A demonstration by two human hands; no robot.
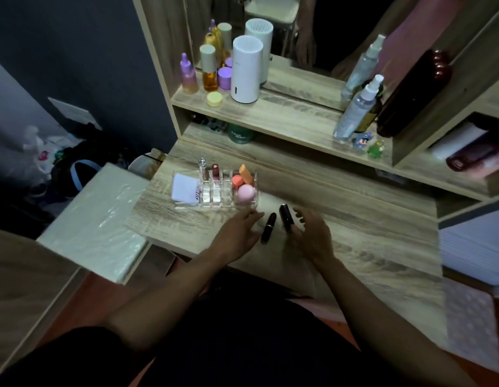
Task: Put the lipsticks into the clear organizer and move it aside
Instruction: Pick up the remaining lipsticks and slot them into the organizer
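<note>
**Two black tubes left on the vanity top**

Wood-grain vanity desk [340,247] fills the view, with bottles on the shelf above and a mirror behind. Toward the desk's left sits the clear acrylic organizer [215,191], a small compartmented tray that already holds two upright lipsticks [210,171] in its back slots, pink and orange makeup sponges [242,185] at its right end and a pale lilac card [184,188] at its left.

Two lipsticks lie loose on the desk just in front of the organizer — a slim black tube [268,227] and a thicker glossy black tube [287,217].

Both look light, rigid and smooth, so they may roll or slip; a pinch across the middle of the barrel seems safest. The organizer is probably light and brittle, best slid or lifted by its side walls.

The left hand [237,233] is spread and holds nothing, its fingertips just beside the slim tube. The right hand [309,233] is loosely cupped with fingers apart — it appears to touch the thicker tube's near end, though no closed grip shows.
</note>
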